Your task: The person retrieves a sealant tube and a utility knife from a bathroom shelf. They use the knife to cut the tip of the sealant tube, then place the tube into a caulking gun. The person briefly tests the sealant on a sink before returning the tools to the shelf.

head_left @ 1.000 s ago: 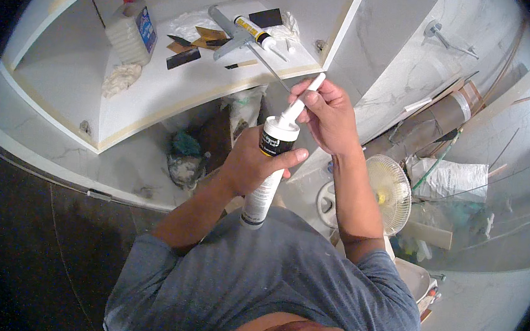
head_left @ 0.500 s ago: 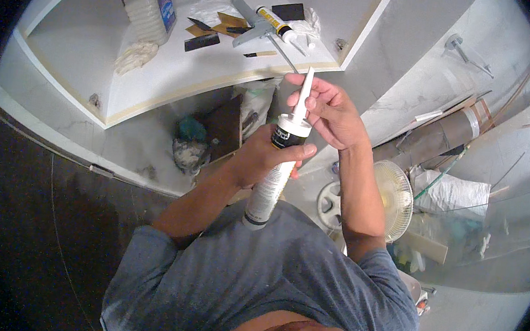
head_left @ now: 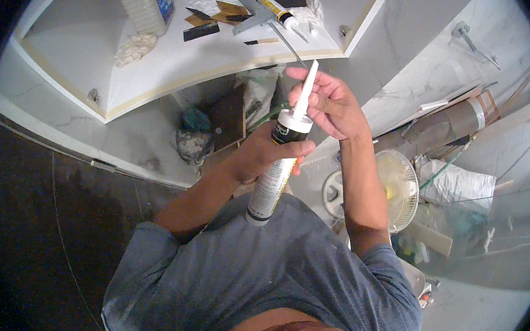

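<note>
In front of my chest, my left hand (head_left: 270, 151) is wrapped round a white sealant cartridge (head_left: 267, 190) with a black band near its top. The cartridge stands tilted, its top pointing away from me. A white tapered nozzle (head_left: 308, 91) sits at its top end. My right hand (head_left: 335, 106) pinches that nozzle low down between thumb and fingers, the index finger reaching out behind it. On the white shelf beyond lies a caulking gun (head_left: 252, 15), with another sealant cartridge (head_left: 274, 10) lying against it.
The shelf (head_left: 155, 63) also carries a plastic jug (head_left: 147, 7), a crumpled cloth (head_left: 135, 51), dark and tan spreader pieces (head_left: 201, 31) and a small brush (head_left: 261, 41). A white fan (head_left: 393, 191) stands right of my forearm. Long rolled material (head_left: 429, 132) leans at the right wall.
The view has shifted slightly, so the shelf sits a little higher. Both hands keep their hold on the cartridge and nozzle, with the right fingers shifted slightly.
</note>
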A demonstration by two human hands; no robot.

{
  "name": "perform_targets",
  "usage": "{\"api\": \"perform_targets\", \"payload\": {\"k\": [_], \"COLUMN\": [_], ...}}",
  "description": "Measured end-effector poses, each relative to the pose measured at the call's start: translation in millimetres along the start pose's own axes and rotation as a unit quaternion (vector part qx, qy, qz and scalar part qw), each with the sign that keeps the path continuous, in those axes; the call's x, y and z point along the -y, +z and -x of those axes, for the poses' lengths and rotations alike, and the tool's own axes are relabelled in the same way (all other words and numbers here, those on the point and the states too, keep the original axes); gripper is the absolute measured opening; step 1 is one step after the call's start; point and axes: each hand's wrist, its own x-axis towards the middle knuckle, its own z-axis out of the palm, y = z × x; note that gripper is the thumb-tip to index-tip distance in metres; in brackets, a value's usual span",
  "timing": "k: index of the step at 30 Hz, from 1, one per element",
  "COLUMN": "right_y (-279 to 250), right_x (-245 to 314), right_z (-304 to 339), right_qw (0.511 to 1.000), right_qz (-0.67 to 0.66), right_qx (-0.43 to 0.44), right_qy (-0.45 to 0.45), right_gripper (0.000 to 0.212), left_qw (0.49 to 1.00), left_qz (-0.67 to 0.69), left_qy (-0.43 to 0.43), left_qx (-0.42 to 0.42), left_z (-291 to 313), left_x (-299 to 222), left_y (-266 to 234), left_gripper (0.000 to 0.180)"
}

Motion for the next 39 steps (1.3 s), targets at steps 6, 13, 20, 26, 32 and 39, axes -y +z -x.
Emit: {"api": "perform_targets", "payload": {"k": [6,13,20,26,32,39], "right_y": [-4,7,34,41,47,38], "right_x": [-17,-14,9,5,3,-54], "right_z": [5,3,3,2,0,56], "right_qw": [0.998,0.998,0.977,0.937,0.946,0.974], "right_qz": [-0.047,0.012,0.141,0.256,0.224,0.186], "right_qx": [-0.009,-0.068,-0.153,-0.237,-0.235,-0.093], "right_qy": [-0.039,-0.011,0.036,0.038,0.012,0.085], "right_gripper": [0.048,0.037,0.031,0.025,0.032,0.084], "left_qw": [0.981,0.966,0.985,0.996,0.996,0.960], "left_qz": [0.137,0.210,0.149,0.078,0.053,0.028], "left_qy": [0.040,0.032,0.047,0.036,0.048,0.238], "left_qx": [0.133,0.149,0.069,-0.007,-0.060,-0.143], "left_z": [-8,0,10,16,16,-1], "left_x": [23,26,25,18,14,-3], "left_y": [-15,-25,-17,-10,-8,-1], "left_gripper": [0.039,0.050,0.044,0.037,0.043,0.039]}}
